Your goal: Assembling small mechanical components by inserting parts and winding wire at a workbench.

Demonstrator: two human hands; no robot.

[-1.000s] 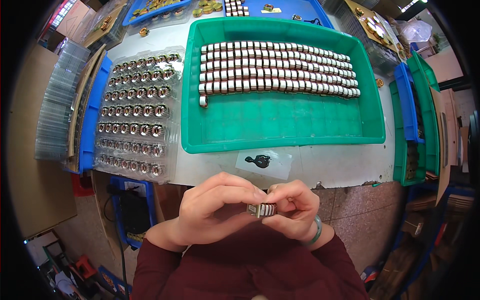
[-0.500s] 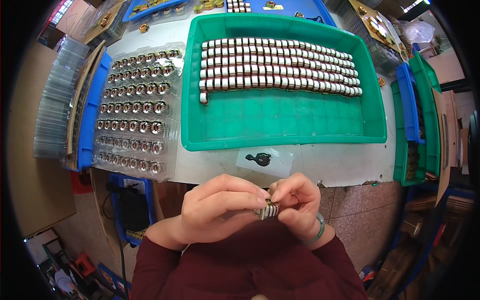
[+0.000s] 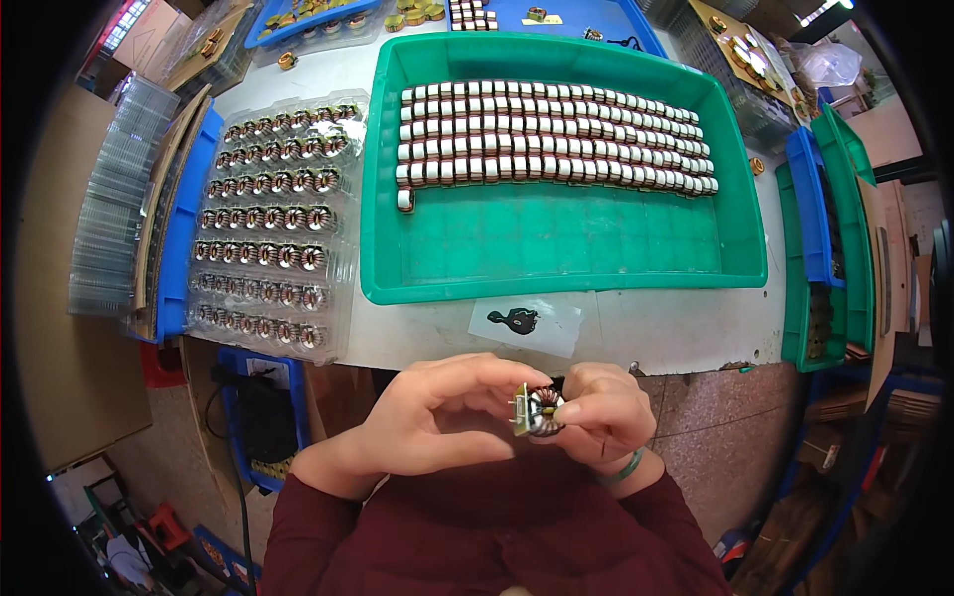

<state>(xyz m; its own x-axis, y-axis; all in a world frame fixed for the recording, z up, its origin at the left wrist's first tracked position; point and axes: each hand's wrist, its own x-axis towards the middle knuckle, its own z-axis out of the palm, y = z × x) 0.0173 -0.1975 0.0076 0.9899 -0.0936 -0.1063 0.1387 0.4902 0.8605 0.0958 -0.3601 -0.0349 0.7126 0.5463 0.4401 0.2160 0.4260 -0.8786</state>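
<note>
Over the last second the wound coil (image 3: 544,410) has been turned: its side windings faced up in the earlier views, and now its ring face shows, with the flat base plate (image 3: 520,409) standing nearly upright on its left and small pins pointing toward the left of the frame. It is at the lower centre of the frame, in front of the worktop (image 3: 417,340) edge and apart from both trays.

The right hand (image 3: 604,412) pinches the coil between thumb and fingers at the ring's right side. The left hand (image 3: 447,412) has loosened: its thumb is spread away from the base, and its fingers curve over the top left of the coil. Whether a fingertip touches there, I cannot tell. The coil thus seems to rest mainly in the right pinch, its pin side exposed.

The green tray (image 3: 576,281) at upper centre looks unchanged: 5 rows of white-topped coils (image 3: 556,147), plus 1 single coil (image 3: 405,201) below their left end. At the left of the frame, the clear plastic tray (image 3: 348,288) carries 7 rows of ring coils (image 3: 263,219). A sheet with a black shape (image 3: 527,324) lies just below the green tray.
</note>
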